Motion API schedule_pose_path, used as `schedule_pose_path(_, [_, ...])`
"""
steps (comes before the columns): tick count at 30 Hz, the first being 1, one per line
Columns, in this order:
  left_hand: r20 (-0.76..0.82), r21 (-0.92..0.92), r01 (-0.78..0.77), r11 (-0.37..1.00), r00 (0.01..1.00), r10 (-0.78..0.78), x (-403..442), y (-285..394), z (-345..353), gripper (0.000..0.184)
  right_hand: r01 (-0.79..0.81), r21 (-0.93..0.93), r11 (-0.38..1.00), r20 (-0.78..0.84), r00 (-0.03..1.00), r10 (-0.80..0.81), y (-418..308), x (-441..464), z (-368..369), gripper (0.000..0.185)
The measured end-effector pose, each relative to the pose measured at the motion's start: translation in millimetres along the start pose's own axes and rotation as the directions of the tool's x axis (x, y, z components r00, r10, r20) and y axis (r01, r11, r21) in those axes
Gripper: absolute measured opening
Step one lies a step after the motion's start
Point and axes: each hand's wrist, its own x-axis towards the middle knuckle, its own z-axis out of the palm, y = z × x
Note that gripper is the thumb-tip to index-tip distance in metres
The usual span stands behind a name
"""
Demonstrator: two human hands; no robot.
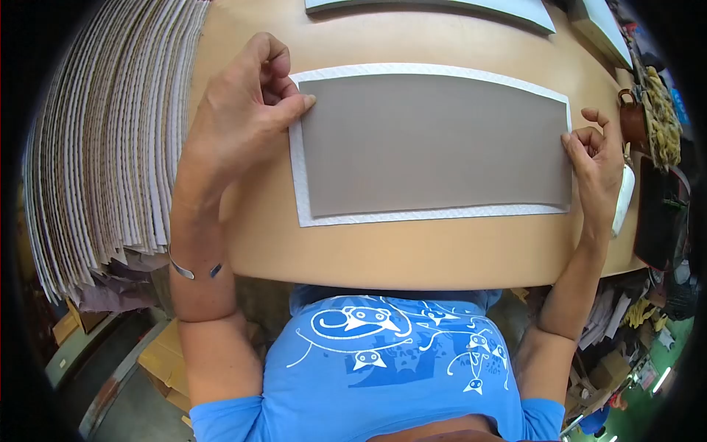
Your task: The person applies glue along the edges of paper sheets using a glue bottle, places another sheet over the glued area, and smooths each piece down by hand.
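A grey rectangular sheet [434, 144] lies over a slightly larger white textured sheet [412, 220], whose border shows along the top, left and bottom. My left hand [247, 110] pinches the upper left corner of the grey sheet between thumb and fingers. At the right edge, my right hand [595, 151] has its thumb and index finger closed on the grey sheet, with another finger raised. Both sheets rest on the tan tabletop [353, 258]. Whether the left fingers also grip the white sheet, I cannot tell.
A tall fanned stack of sheets [110, 140] stands at the left. Pale flat boards [442, 9] lie at the table's far side. On the right are a brown cup [632, 121], a white-and-green object [624, 199] and yellowish gloves [661, 121]. A cardboard box [166, 361] sits below left.
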Motion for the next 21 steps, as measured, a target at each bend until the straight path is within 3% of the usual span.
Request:
schedule_pose_path(4, [0.009, -0.003, -0.026, 1.0, 1.0, 0.026, 0, -6, -1, 0.025, 0.007, -0.009, 1.0, 0.019, 1.0, -0.007, 1, 0, -1, 0.032])
schedule_pose_path(11, [-0.062, 0.045, 0.275, 0.96, 0.96, -0.272, 2, 33, -3, 0.025, 0.037, -0.012, 0.999, 0.044, 0.998, -0.036, 6, 2, -2, 0.031])
schedule_pose_path(14, [-0.037, 0.055, 0.217, 0.975, 0.976, -0.215, 0, 27, -4, 0.025, 0.025, -0.028, 0.999, 0.053, 0.998, -0.023, 6, 2, -2, 0.031])
schedule_pose_path(17, [-0.032, -0.029, 0.325, 0.945, 0.945, -0.326, 1, 34, -2, 0.025, 0.038, -0.023, 0.999, 0.043, 0.998, -0.037, 7, 2, -2, 0.031])
schedule_pose_path(21, [-0.042, 0.006, 0.278, 0.961, 0.96, -0.277, 1, 27, -4, 0.024, 0.025, -0.047, 0.999, 0.018, 1.0, -0.025, 4, 2, -1, 0.031])
